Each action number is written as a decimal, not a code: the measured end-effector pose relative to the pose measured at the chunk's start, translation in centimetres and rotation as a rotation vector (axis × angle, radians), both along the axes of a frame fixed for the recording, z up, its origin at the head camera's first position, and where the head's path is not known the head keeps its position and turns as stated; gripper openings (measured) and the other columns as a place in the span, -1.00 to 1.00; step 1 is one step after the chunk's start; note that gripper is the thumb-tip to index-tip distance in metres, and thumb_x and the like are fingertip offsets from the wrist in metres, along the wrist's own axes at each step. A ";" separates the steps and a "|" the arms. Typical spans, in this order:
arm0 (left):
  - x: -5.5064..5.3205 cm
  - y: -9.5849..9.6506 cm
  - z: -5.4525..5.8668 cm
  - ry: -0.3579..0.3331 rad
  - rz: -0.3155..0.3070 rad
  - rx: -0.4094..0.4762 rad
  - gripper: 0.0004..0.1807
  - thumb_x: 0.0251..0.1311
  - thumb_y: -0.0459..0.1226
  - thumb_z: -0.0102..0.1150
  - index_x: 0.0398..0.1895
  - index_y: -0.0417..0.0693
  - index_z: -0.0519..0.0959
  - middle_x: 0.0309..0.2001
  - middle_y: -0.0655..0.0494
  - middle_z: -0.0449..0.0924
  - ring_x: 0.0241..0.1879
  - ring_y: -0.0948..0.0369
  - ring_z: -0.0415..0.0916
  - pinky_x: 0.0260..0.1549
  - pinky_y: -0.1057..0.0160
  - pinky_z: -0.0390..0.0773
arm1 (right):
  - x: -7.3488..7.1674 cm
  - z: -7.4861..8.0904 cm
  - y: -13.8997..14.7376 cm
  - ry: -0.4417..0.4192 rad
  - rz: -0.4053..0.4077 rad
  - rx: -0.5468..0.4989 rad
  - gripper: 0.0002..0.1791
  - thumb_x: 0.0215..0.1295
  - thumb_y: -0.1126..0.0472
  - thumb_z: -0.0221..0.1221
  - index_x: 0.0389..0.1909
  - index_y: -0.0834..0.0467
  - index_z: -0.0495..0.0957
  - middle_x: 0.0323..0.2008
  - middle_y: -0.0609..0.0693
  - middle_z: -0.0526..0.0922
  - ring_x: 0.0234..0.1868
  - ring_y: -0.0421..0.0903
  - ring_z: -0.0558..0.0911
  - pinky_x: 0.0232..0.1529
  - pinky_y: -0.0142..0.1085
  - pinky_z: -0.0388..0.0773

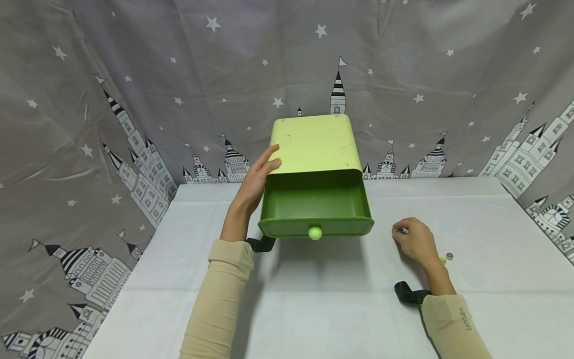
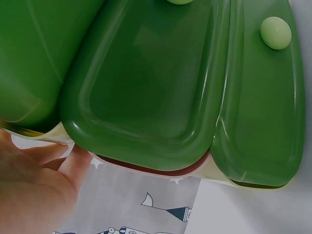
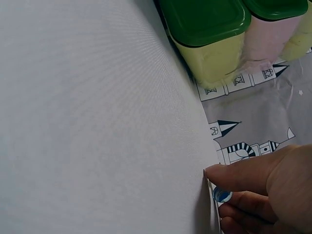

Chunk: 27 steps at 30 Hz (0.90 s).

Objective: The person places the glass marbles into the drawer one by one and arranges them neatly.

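At the table (image 1: 323, 309), two hands (image 1: 256, 182) (image 1: 414, 239) flank three drawers (image 2: 146, 92) — one pulled out.

The chest (image 1: 314, 142) stands upright toward the back of the tabletop (image 1: 314, 319), with three tiers: a pink casing between two pale yellow ones. Its top drawer (image 1: 287, 228), dark green with a round pale green knob (image 1: 315, 233), is pulled out, the inside showing. The two lower drawers (image 2: 151, 87), also green with pale knobs, are closed. A small, round, blue piece (image 3: 222, 195) sits pinched in the right grip (image 1: 414, 239), to the right of the chest and well apart from it.
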<state>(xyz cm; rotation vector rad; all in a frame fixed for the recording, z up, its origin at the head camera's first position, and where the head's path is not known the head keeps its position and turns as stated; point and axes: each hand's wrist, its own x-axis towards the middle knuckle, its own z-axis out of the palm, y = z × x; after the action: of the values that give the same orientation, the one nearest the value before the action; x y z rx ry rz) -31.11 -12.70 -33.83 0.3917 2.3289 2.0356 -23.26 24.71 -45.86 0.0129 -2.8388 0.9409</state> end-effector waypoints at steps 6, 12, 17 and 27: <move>0.0 -0.1 0.1 0.003 0.008 0.010 -0.42 0.45 -0.02 -0.02 0.51 0.29 0.22 0.54 0.28 -0.07 0.51 0.24 -0.26 0.42 -0.01 -0.17 | -0.1 0.1 -0.3 -0.028 -0.016 -0.001 -0.78 0.25 0.37 0.23 -0.15 0.43 0.63 0.04 0.43 0.53 0.13 0.41 0.44 0.14 0.23 0.33; 0.1 0.0 0.2 -0.003 0.005 0.016 -0.41 0.45 -0.02 -0.02 0.51 0.28 0.21 0.54 0.28 -0.08 0.51 0.25 -0.26 0.42 0.00 -0.17 | -0.1 0.0 -0.2 -0.014 -0.011 -0.001 -0.79 0.23 0.37 0.23 -0.17 0.43 0.63 0.03 0.43 0.53 0.11 0.40 0.46 0.12 0.22 0.35; 0.0 0.1 0.1 -0.005 0.004 0.021 -0.41 0.45 -0.03 -0.03 0.51 0.27 0.20 0.55 0.27 -0.08 0.51 0.25 -0.25 0.42 0.01 -0.16 | 0.0 0.0 -0.2 -0.027 -0.021 0.004 -0.78 0.24 0.35 0.23 -0.16 0.42 0.63 0.04 0.42 0.52 0.12 0.40 0.45 0.12 0.22 0.35; 0.0 0.2 0.0 0.000 0.001 0.030 -0.41 0.46 -0.05 -0.03 0.52 0.24 0.20 0.55 0.25 -0.08 0.51 0.25 -0.25 0.42 0.03 -0.15 | 0.1 0.0 -0.1 -0.032 -0.021 -0.014 -0.76 0.26 0.34 0.22 -0.13 0.42 0.62 0.01 0.41 0.54 0.08 0.38 0.48 0.09 0.22 0.37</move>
<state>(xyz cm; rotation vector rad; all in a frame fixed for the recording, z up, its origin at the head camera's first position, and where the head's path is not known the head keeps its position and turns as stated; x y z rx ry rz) -31.16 -12.54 -33.86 0.3911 2.3017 2.0726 -23.18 24.57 -45.82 -0.0336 -2.8560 0.9652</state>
